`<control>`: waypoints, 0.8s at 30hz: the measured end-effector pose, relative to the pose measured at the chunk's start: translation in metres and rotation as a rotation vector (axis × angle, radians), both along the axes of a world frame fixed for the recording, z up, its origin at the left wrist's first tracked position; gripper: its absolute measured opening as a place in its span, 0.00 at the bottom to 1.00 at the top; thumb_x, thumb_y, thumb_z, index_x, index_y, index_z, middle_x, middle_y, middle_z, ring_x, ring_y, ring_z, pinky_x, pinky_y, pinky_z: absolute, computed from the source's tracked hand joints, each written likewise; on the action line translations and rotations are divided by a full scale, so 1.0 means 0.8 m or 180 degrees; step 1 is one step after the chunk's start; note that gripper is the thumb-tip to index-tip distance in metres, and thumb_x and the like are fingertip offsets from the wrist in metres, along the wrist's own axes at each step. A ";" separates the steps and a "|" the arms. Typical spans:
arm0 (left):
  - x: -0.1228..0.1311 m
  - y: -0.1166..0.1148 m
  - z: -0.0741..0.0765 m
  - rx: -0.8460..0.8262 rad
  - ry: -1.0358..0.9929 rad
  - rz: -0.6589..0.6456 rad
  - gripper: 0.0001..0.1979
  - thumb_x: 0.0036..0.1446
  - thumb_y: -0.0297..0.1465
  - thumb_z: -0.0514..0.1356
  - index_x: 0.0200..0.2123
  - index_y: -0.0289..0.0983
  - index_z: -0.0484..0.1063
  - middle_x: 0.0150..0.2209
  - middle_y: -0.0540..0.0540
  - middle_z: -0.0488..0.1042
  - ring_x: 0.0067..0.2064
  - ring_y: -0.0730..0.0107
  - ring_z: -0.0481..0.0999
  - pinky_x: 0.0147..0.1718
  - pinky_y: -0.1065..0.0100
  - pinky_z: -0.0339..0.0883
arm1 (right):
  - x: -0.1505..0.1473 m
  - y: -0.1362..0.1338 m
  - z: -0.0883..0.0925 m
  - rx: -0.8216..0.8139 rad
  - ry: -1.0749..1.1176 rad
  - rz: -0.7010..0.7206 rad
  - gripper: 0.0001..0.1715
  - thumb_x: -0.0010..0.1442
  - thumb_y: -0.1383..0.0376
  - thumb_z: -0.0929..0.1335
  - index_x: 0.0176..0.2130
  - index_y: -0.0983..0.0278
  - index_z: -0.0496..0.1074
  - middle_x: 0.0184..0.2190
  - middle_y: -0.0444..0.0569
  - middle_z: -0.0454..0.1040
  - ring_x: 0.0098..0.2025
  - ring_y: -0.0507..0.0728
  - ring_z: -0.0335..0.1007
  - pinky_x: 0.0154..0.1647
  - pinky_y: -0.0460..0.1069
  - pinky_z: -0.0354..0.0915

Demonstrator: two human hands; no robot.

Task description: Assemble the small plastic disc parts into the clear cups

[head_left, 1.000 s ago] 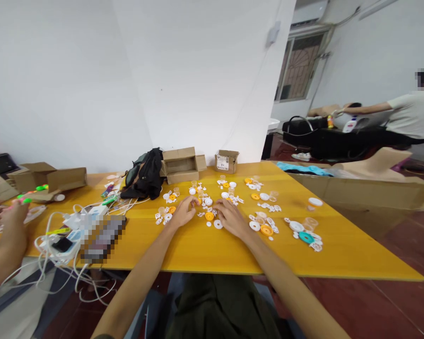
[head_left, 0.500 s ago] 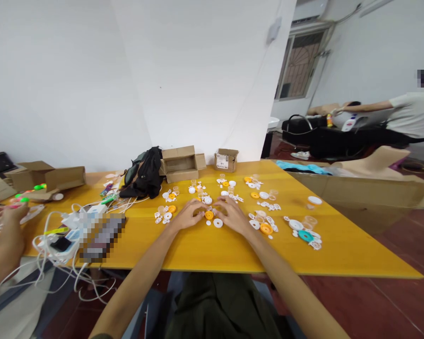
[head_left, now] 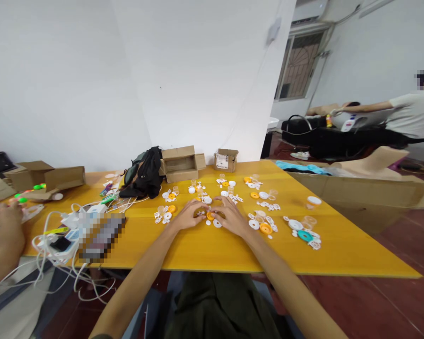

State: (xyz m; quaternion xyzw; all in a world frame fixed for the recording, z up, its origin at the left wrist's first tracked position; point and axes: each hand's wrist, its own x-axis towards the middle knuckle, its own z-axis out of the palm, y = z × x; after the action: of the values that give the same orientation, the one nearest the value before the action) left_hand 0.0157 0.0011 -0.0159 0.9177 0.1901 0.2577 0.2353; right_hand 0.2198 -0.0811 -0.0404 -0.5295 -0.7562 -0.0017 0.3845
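Cables [head_left: 61,225]: a white tangle near the left edge of the table [head_left: 215,252], part hanging over the front edge; a sleeve or arm could catch it and pull things down.
Other person's hand [head_left: 5,226]: at the left edge, apart from the work in the middle; a bump from there could shake the table.
White parts [head_left: 166,215]: small flat pieces just left of the left hand; a brush of the wrist could scatter them.
Left hand [head_left: 185,216]: palm down in the middle of the table, fingers curled toward the orange disc; I cannot tell if it pinches the disc or only touches it.
Orange disc [head_left: 209,216]: lies on the table between the fingertips of both hands, partly covered; it looks small and smooth, so I judge it may slip or flip if pressed unevenly.
Right hand [head_left: 233,217]: palm down, fingertips meeting the left hand at the disc; grip not clear.
Second orange disc [head_left: 266,229]: just right of the right hand, with white pieces around; the hand's heel could push it.
Teal disc [head_left: 305,236]: toward the right edge; it could roll off if knocked.
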 end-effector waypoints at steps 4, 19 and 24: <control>0.000 -0.001 0.002 0.0016 0.0044 0.0034 0.16 0.57 0.27 0.63 0.49 0.42 0.74 0.47 0.45 0.78 0.53 0.58 0.73 0.59 0.56 0.65 | 0.002 0.002 -0.004 0.0021 0.0074 -0.0063 0.08 0.62 0.66 0.69 0.37 0.56 0.80 0.53 0.52 0.72 0.58 0.64 0.67 0.61 0.63 0.63; 0.000 -0.004 0.005 0.0347 0.0350 -0.0072 0.19 0.55 0.22 0.59 0.49 0.43 0.76 0.51 0.43 0.72 0.55 0.55 0.70 0.59 0.53 0.63 | 0.002 0.004 -0.004 -0.0048 0.0275 -0.0127 0.15 0.57 0.74 0.66 0.36 0.57 0.78 0.52 0.52 0.73 0.58 0.63 0.67 0.61 0.63 0.63; -0.001 -0.003 0.004 0.0289 0.0427 -0.0123 0.20 0.53 0.20 0.58 0.47 0.43 0.77 0.51 0.42 0.70 0.56 0.54 0.69 0.61 0.53 0.61 | 0.003 0.004 -0.004 -0.0034 0.0353 -0.0150 0.14 0.60 0.72 0.65 0.36 0.57 0.78 0.52 0.52 0.73 0.57 0.63 0.67 0.60 0.63 0.63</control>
State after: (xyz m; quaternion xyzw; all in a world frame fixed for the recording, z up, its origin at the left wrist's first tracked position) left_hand 0.0149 -0.0011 -0.0127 0.9461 0.1757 0.1993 0.1851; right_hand 0.2220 -0.0777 -0.0435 -0.5485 -0.7210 0.0226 0.4228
